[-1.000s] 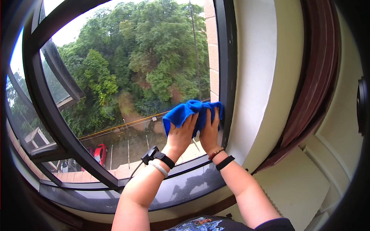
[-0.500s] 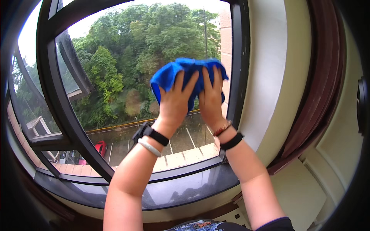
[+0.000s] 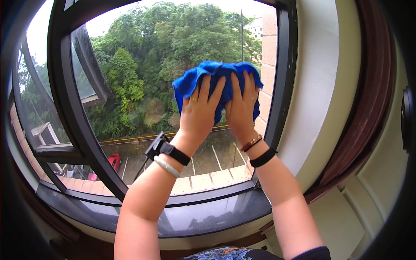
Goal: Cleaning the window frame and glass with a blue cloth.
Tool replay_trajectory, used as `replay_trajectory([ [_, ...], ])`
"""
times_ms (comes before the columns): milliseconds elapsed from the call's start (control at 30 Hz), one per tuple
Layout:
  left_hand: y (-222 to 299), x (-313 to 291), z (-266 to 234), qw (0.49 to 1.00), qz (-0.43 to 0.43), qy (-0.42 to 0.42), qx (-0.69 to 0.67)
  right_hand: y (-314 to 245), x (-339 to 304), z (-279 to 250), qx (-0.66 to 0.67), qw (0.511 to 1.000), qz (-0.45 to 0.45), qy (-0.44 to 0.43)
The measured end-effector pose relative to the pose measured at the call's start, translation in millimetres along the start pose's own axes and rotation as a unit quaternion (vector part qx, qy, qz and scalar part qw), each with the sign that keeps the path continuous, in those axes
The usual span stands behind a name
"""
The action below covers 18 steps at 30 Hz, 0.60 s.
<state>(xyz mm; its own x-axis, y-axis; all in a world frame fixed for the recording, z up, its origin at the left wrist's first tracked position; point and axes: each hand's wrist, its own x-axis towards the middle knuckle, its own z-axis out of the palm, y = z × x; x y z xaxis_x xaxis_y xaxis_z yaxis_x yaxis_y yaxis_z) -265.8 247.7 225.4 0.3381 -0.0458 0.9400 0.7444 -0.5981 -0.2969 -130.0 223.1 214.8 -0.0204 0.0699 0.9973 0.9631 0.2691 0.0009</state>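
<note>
A blue cloth (image 3: pixel 223 93) lies bunched and wrinkled against the window pane (image 3: pixel 143 86), its top edge folding over. My left hand (image 3: pixel 197 108) holds the left part of it, fingers spread and pressed into the fabric. Beside it, my right hand (image 3: pixel 242 106) holds the right part in the same way, the fingertips partly sunk in folds. Both arms reach up and forward from the lower edge. A black strap with a small device (image 3: pixel 158 146) and a pale bangle (image 3: pixel 167 167) circle the left wrist; a beaded bracelet and black band (image 3: pixel 263 158) circle the right.
Dark window frame (image 3: pixel 284 73) borders the pane on the right. Left of the pane, a window sash (image 3: pixel 93 65) stands swung outward. Below runs a glossy dark sill (image 3: pixel 208 216). A dark red curtain (image 3: pixel 368 86) hangs at the right. Outside are trees and a red car (image 3: pixel 115 161).
The view has shifted a little. Both hands and the cloth have slid slightly left across the pane, leaving a wider gap to the right frame. The hands keep their hold.
</note>
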Motion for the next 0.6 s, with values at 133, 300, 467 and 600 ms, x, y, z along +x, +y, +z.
replay_trajectory([
  [133, 7, -46, 2, 1.000, 0.006, -0.028, 0.006, -8, -49, 2, 0.004, 0.999, 0.021, -0.033],
  [300, 17, -102, 5, 0.995, 0.013, -0.098, -0.006, -10, -114, 4, 0.019, 0.996, 0.044, -0.071],
  [467, 4, -114, -5, 0.993, 0.059, -0.099, -0.008, -14, -134, 8, 0.024, 0.996, 0.022, -0.088],
  [600, -11, -74, -18, 0.996, 0.078, -0.043, 0.002, -13, -98, 2, 0.000, 0.997, -0.021, -0.076],
])
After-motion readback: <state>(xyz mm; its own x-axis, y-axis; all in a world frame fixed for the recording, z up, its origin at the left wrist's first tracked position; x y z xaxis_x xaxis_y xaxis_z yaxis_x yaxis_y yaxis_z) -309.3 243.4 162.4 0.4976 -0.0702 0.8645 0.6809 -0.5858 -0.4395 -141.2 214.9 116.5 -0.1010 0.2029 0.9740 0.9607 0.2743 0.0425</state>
